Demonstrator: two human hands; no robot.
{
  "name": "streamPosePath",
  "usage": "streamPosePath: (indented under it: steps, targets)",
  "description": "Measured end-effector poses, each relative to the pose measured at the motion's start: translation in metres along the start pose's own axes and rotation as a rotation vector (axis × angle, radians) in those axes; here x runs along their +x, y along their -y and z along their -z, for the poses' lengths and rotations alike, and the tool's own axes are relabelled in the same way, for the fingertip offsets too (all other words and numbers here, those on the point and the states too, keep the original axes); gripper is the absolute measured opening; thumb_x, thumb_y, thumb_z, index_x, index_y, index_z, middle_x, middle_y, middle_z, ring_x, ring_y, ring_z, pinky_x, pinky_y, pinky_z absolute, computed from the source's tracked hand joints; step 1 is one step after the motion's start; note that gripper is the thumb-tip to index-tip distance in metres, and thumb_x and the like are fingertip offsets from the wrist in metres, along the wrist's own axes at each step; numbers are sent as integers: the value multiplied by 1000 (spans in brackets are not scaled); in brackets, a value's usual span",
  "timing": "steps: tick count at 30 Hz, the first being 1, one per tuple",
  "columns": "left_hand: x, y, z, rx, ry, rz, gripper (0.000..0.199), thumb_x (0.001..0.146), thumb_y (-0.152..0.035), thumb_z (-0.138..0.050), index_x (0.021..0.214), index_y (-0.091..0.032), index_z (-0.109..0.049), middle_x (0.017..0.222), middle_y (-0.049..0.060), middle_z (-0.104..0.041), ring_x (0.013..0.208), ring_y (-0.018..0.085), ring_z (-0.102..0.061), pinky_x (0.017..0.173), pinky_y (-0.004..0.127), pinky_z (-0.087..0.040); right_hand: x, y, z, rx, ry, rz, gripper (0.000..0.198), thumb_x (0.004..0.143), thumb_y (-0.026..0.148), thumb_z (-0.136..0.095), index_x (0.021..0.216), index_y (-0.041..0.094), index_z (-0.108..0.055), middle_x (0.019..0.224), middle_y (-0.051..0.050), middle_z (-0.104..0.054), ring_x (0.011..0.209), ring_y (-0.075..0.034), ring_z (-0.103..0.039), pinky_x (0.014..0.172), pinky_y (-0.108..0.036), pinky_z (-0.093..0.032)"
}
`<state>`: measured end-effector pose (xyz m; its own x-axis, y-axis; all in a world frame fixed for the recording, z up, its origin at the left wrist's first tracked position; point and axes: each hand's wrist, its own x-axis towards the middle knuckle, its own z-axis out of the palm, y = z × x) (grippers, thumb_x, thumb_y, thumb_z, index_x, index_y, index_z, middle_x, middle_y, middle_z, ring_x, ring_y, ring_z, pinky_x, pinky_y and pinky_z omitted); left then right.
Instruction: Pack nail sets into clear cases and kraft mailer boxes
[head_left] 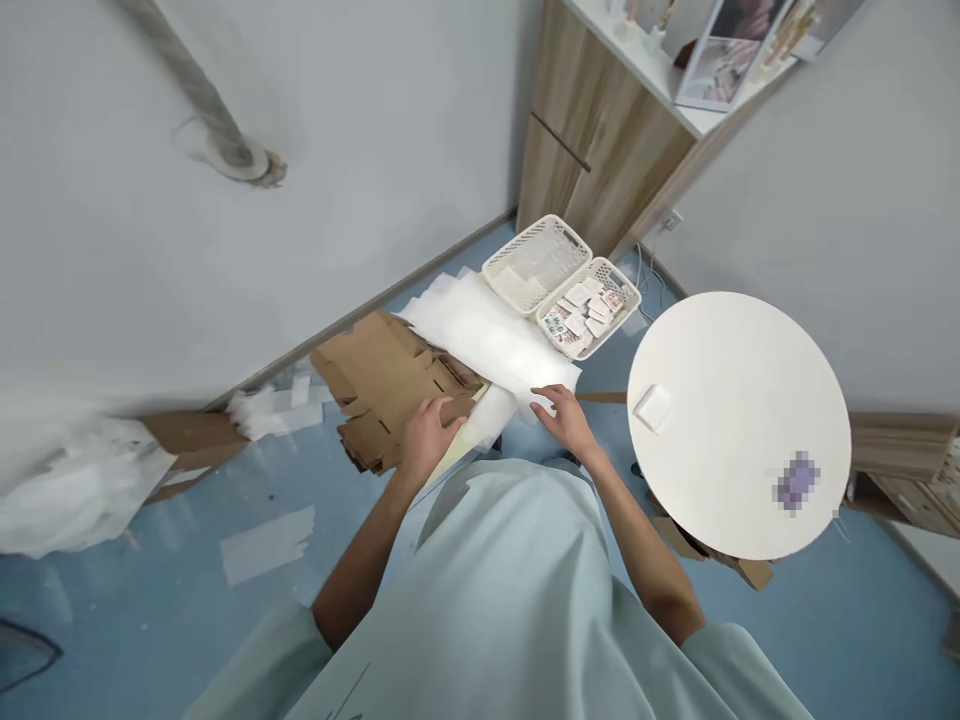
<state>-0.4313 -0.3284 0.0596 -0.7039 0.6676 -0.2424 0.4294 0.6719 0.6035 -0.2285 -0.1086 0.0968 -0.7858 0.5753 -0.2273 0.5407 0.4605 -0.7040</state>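
Observation:
My left hand (430,436) is over the near right edge of a stack of flattened brown cardboard boxes (382,375); its fingers are apart and nothing shows in them. At the near end of a pile of white foam sheets (487,335), my right hand (564,418) reaches out with spread fingers. Whether its fingertips touch the sheets I cannot tell. Beyond the pile stand two white plastic baskets: the left basket (501,288) holds clear and whitish flat packets, and the right basket (628,312) holds many small white printed packs (581,312).
On the right stands a round white table (739,400) with a small white box (654,408) and a blurred purple item (796,482). A wooden cabinet (600,130) stands in the corner. White plastic bags (82,490) lie at the left wall, and a pipe (202,90) meets it higher up.

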Motion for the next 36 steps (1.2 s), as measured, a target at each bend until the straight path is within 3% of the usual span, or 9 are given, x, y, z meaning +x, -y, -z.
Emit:
streamPosePath:
  steps: [4,9,14,18,28,32,36]
  targets:
    - [-6,31,-4,59,49,81,31,88,-33,-75,118,-25,-72,124,11,-72,114,36,-69,99,46,-56,18,30,-16,-45,115,104,35,106,40,-57,136,28,-71,128,-10,-68,118,-27,-64,101,-41,-54]
    - [-10,48,-11,83,34,48,25,96,-29,-62,117,-24,-73,123,12,-73,118,35,-66,100,46,-54,28,52,-31,-103,222,152,34,105,34,-62,136,25,-72,129,-11,-68,121,-28,-62,105,-42,-52]
    - [-13,52,-6,125,73,3,34,105,-29,-46,122,-19,-73,127,13,-73,120,32,-65,102,43,-53,30,65,-46,-133,334,181,36,104,30,-65,138,22,-69,133,-13,-68,125,-28,-62,108,-43,-50]
    - [-9,51,0,156,107,-23,34,102,-36,-56,126,-19,-73,129,13,-72,122,33,-64,101,42,-53,30,75,-56,-177,408,228,35,104,27,-65,138,21,-69,133,-13,-69,127,-28,-61,110,-43,-49]
    - [8,54,5,188,97,-44,45,110,-35,-35,117,-17,-76,114,13,-77,101,29,-72,83,36,-54,48,100,-93,-401,575,343,33,102,25,-65,133,15,-68,145,-16,-64,135,-29,-58,113,-43,-48]
    - [12,51,2,248,87,-41,43,110,-34,-37,115,-18,-76,113,14,-76,100,27,-73,80,34,-53,55,107,-111,-562,684,264,25,102,26,-63,121,12,-71,134,-17,-68,131,-29,-61,105,-38,-53]
    - [13,47,2,257,134,-50,37,107,-31,-43,112,-22,-79,116,11,-76,98,26,-73,77,32,-53,60,109,-118,-613,747,162,26,103,28,-61,122,14,-71,139,-16,-67,131,-29,-63,102,-37,-55]
